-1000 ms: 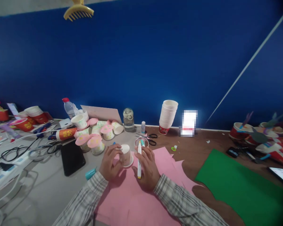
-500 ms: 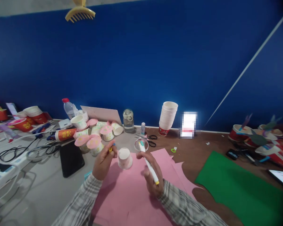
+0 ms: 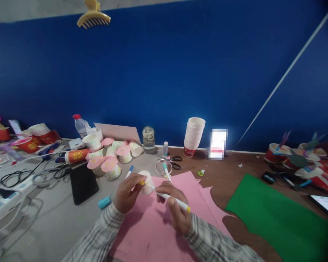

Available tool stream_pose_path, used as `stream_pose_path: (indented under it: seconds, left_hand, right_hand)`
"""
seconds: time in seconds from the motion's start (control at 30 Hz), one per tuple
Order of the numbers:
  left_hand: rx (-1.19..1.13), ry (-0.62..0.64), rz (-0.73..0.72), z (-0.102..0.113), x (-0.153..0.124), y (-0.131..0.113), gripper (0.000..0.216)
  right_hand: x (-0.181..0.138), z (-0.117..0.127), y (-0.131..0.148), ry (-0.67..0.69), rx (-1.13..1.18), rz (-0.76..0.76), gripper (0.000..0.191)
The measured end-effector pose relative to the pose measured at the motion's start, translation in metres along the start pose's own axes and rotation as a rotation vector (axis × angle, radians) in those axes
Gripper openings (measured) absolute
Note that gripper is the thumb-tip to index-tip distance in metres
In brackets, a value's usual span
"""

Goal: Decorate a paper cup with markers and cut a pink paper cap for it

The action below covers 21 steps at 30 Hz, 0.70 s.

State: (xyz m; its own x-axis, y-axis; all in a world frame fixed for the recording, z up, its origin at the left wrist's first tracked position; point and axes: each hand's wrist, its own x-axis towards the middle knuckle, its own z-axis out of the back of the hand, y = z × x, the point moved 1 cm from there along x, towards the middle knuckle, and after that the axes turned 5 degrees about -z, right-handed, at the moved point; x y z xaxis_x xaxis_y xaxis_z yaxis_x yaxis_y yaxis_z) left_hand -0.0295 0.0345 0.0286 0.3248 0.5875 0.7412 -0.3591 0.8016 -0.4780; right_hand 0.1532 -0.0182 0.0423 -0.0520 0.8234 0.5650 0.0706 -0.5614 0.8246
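In my right hand (image 3: pixel 177 213) is a white marker (image 3: pixel 177 203) with a yellow end, its tip turned left. My left hand (image 3: pixel 128 193) pinches a small yellow marker cap (image 3: pixel 142 182) close to that tip; whether they touch I cannot tell. Just behind the cap and partly covered by my fingers, a small white paper cup (image 3: pixel 145 190) stands upside down at the back edge of the pink paper (image 3: pixel 153 229). A blue-ended marker (image 3: pixel 129 171) lies beyond my left hand, and a teal-ended marker (image 3: pixel 167 172) lies beyond my right.
Small cups with pink paper discs (image 3: pixel 109 164) cluster at left, near a black tablet-like slab (image 3: pixel 84 183). A turquoise cylinder (image 3: pixel 104 202) lies by my left wrist. Behind stand a glass jar (image 3: pixel 149 141) and stacked cups (image 3: pixel 194 134); scissors (image 3: pixel 176 166) lie nearer. Green paper (image 3: pixel 276 218) covers the right.
My left hand has moved right with the yellow cap, in front of the cup. The marker in my right hand has swung from pointing away to pointing left at the cap.
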Motion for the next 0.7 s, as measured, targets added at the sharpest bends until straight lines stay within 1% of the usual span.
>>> stream_pose_path:
  seconds: [0.2, 0.33, 0.43, 0.53, 0.6, 0.7]
  left_hand:
    - [0.104, 0.036, -0.115, 0.0, 0.002, -0.004, 0.027]
    - [0.21, 0.081, -0.211, -0.001, 0.004, -0.009, 0.024]
    - [0.326, 0.148, -0.324, 0.0, 0.005, -0.015, 0.025]
    - [0.435, 0.209, -0.415, 0.001, 0.005, -0.025, 0.031]
    - [0.462, 0.207, -0.44, 0.0, 0.004, -0.036, 0.032]
    - [0.358, 0.188, -0.416, -0.006, 0.0, -0.056, 0.034]
  right_hand:
    - [0.0, -0.001, -0.004, -0.013, -0.044, -0.011, 0.041]
    - [0.001, -0.001, -0.006, 0.002, -0.057, -0.043, 0.042]
    - [0.001, -0.001, -0.007, 0.021, -0.007, -0.076, 0.039]
    - [-0.003, -0.004, -0.007, 0.03, 0.089, -0.147, 0.036]
    - [-0.008, -0.006, -0.005, -0.011, 0.164, -0.179, 0.036]
    - [-0.017, -0.011, 0.001, -0.128, 0.289, -0.184, 0.037]
